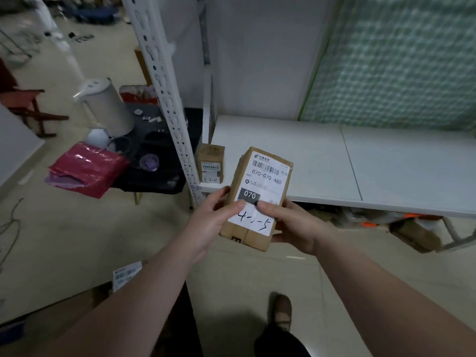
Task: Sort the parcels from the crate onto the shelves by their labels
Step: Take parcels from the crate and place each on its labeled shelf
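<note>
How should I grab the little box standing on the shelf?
Probably by its top end, coming from above: the box stands upright at the shelf corner, and the post crowds its left side.

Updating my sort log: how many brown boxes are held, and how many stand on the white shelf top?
Held box: 1
Standing box on the shelf: 1
Total: 2

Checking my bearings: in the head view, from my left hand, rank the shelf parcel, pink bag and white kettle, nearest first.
1. shelf parcel, just beyond the left hand.
2. pink bag, off to the left.
3. white kettle, farther back left.
</note>
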Tool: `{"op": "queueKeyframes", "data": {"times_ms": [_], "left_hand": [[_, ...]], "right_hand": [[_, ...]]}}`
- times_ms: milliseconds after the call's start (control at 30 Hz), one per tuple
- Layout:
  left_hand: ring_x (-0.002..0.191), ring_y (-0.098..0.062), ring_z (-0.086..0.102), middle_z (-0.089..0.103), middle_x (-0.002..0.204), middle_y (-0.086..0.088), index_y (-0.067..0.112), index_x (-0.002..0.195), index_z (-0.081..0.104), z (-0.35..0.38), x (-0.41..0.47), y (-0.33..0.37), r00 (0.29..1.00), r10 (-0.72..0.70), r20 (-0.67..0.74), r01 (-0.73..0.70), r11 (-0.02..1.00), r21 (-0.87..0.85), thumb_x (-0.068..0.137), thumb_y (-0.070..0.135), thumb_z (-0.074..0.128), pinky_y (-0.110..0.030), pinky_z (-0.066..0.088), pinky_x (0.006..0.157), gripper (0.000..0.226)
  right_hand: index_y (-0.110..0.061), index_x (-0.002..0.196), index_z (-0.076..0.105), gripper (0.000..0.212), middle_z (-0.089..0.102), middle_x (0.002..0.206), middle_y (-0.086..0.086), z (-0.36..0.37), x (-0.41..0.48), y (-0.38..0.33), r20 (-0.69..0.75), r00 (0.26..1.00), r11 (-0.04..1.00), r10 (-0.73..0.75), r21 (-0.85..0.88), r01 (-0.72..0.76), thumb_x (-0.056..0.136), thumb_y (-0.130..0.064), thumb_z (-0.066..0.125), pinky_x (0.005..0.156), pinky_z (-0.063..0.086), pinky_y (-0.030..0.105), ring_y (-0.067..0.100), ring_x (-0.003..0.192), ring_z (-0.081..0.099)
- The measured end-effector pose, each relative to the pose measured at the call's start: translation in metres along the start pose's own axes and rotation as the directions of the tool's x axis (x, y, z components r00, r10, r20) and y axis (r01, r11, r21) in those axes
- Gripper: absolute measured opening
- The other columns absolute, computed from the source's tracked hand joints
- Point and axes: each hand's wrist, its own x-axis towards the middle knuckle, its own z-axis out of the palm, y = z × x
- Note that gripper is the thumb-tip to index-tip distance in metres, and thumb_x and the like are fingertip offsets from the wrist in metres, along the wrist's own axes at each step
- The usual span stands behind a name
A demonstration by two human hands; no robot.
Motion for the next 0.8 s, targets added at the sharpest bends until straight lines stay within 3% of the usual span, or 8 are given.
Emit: {"op": "queueKeyframes", "data": {"times_ms": [133,267,333,433,500,567,667,800], "left_hand": [[0.094,0.002,0.065,0.069,0.107,0.015,0.045,0.111,0.059,0.020,0.056,0.003,0.991,-0.025,-0.134,0.035,0.997,0.073,0.092,0.034,0.059,-0.018,0.051,0.077,0.022],[0.078,0.016,0.057,0.061,0.089,0.028,0.048,0.089,0.054,0.040,0.111,-0.008,0.980,-0.001,-0.201,0.040,0.981,0.191,0.097,0.024,0.051,-0.004,0.044,0.058,0.026],[0.084,0.014,0.055,0.058,0.090,0.028,0.046,0.094,0.056,0.043,0.139,-0.023,0.968,0.013,-0.249,0.046,0.972,0.230,0.097,0.026,0.050,-0.009,0.045,0.068,0.021],[0.108,-0.003,0.054,0.057,0.113,0.017,0.054,0.100,0.053,0.039,0.182,-0.061,0.954,0.051,-0.295,0.036,0.958,0.283,0.096,0.027,0.051,-0.026,0.042,0.090,0.028],[0.111,-0.003,0.047,0.051,0.117,0.016,0.049,0.117,0.053,0.033,0.211,-0.091,0.941,0.112,-0.320,0.017,0.928,0.373,0.096,0.025,0.050,-0.024,0.036,0.093,0.032],[0.112,-0.004,0.042,0.047,0.122,0.013,0.034,0.133,0.047,0.025,0.239,-0.126,0.908,0.168,-0.384,0.055,0.860,0.508,0.097,0.026,0.048,-0.023,0.033,0.096,0.037],[0.124,-0.013,0.041,0.046,0.134,0.005,0.027,0.140,0.040,0.015,0.277,-0.186,0.853,0.269,-0.448,0.083,0.776,0.625,0.095,0.028,0.049,-0.029,0.035,0.104,0.046],[0.133,-0.012,0.033,0.039,0.143,0.002,0.020,0.145,0.033,0.010,0.318,-0.263,0.781,0.459,-0.423,0.008,0.670,0.742,0.092,0.025,0.056,-0.031,0.026,0.116,0.058]], "right_hand": [[-0.026,0.140,0.042,0.096,0.072,0.115,-0.005,-0.045,0.064,-0.008,-0.011,1.000,1.000,-0.007,-0.003,0.007,0.058,-0.046,0.087,0.097,0.052,0.048,0.019,0.107,0.069],[-0.024,0.142,0.040,0.108,0.069,0.120,-0.004,-0.084,0.125,-0.005,-0.103,0.994,0.999,-0.028,0.032,0.032,0.049,-0.036,0.095,0.097,0.052,0.051,0.021,0.104,0.070],[-0.026,0.138,0.043,0.096,0.065,0.125,-0.006,-0.096,0.154,0.000,-0.175,0.983,0.997,-0.053,0.038,0.061,0.057,-0.029,0.094,0.088,0.056,0.045,0.017,0.103,0.069],[-0.029,0.135,0.041,0.087,0.061,0.122,-0.012,-0.106,0.200,0.012,-0.240,0.961,0.990,-0.137,-0.002,0.140,0.064,-0.023,0.091,0.074,0.058,0.029,0.011,0.101,0.066],[-0.032,0.132,0.038,0.085,0.059,0.116,-0.016,-0.111,0.235,0.027,-0.262,0.934,0.970,-0.244,-0.062,0.236,0.066,-0.015,0.089,0.063,0.055,0.017,0.006,0.099,0.065],[-0.032,0.136,0.038,0.090,0.059,0.117,-0.016,-0.114,0.274,0.047,-0.258,0.905,0.940,-0.338,-0.132,0.314,0.064,-0.013,0.090,0.068,0.056,0.017,0.004,0.104,0.062],[-0.033,0.142,0.036,0.101,0.057,0.125,-0.015,-0.117,0.331,0.082,-0.212,0.866,0.882,-0.452,-0.249,0.399,0.060,-0.020,0.093,0.089,0.056,0.032,0.004,0.111,0.058],[-0.032,0.147,0.029,0.109,0.053,0.125,-0.019,-0.122,0.386,0.124,-0.105,0.824,0.793,-0.557,-0.362,0.490,0.059,-0.023,0.093,0.093,0.055,0.036,-0.005,0.106,0.055]]}}
